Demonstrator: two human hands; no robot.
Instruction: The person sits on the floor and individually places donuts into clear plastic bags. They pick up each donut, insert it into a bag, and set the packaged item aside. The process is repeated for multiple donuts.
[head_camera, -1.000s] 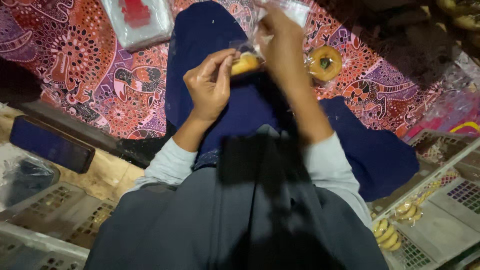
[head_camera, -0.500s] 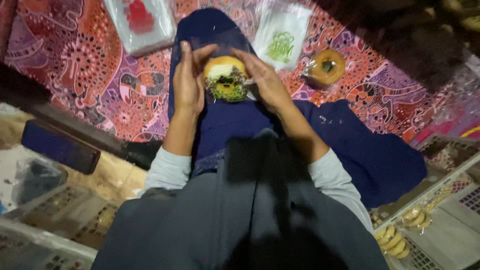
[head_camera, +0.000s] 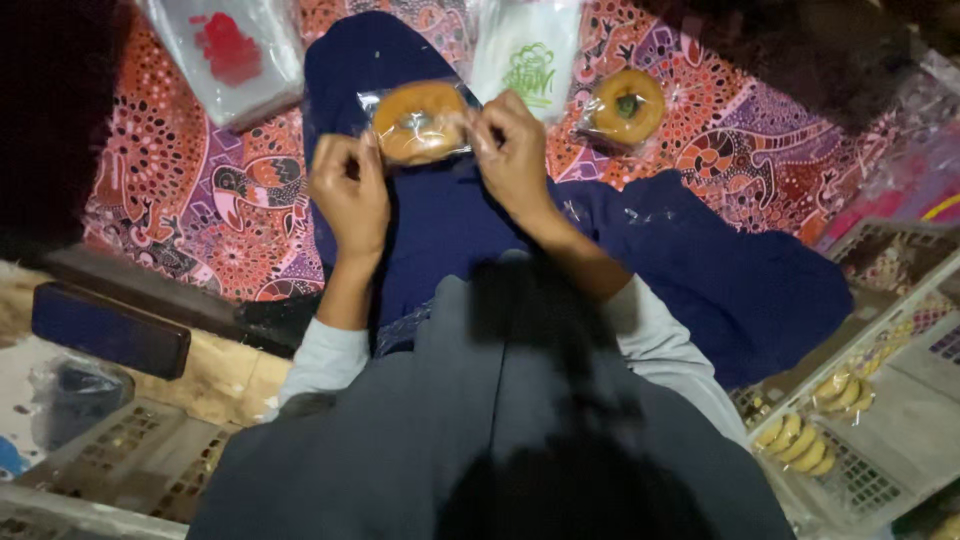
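Now | L hand (head_camera: 350, 195) + R hand (head_camera: 510, 150) pinch bagged donut (head_camera: 420, 122) | bag edges unclear

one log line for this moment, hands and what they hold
left hand: pinching bag edge | right hand: pinching other edge | item: bagged doughnut | nearby: second bagged doughnut on patterned cloth

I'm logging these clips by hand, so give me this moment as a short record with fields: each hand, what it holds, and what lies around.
left hand: pinches left edge of bagged doughnut
right hand: pinches its right edge
second wrapped doughnut: lies apart on patterned mat
plastic bags: flat on the mat, top left
dark phone: lower left
white crate: lower right, with yellow pieces
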